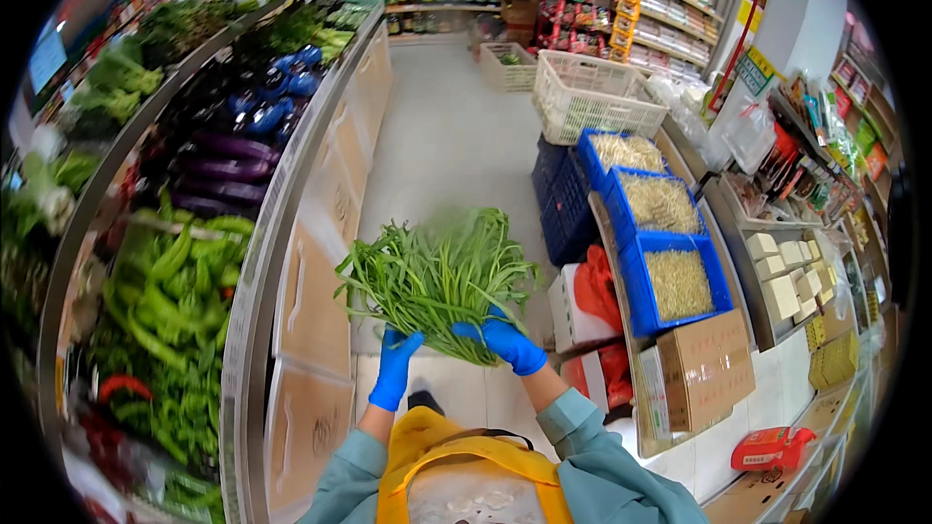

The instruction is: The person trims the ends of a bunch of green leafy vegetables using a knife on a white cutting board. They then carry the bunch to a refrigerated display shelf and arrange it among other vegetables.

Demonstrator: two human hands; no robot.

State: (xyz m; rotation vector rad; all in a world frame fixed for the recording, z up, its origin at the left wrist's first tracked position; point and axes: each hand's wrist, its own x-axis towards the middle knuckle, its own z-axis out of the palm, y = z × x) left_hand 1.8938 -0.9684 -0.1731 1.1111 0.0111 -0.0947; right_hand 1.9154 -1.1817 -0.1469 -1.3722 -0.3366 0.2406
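A big loose bunch of long, narrow-leaved leafy greens point(437, 272) is held up in front of me, above the aisle floor. My left hand point(395, 369), in a blue glove, supports its near left side, with the thumb showing and the fingers hidden beneath the leaves. On the near right side, my right hand point(512, 343), gloved in blue too, grips the stems. The far top of the bunch is slightly blurred.
Along the left runs a vegetable stand point(291, 204) with green peppers point(175, 281), purple eggplants point(228, 170) and other greens. On the right, blue bins point(675, 281) of pale sprouts, a cardboard box point(704, 369) and a white crate point(597, 97) border the aisle point(437, 126).
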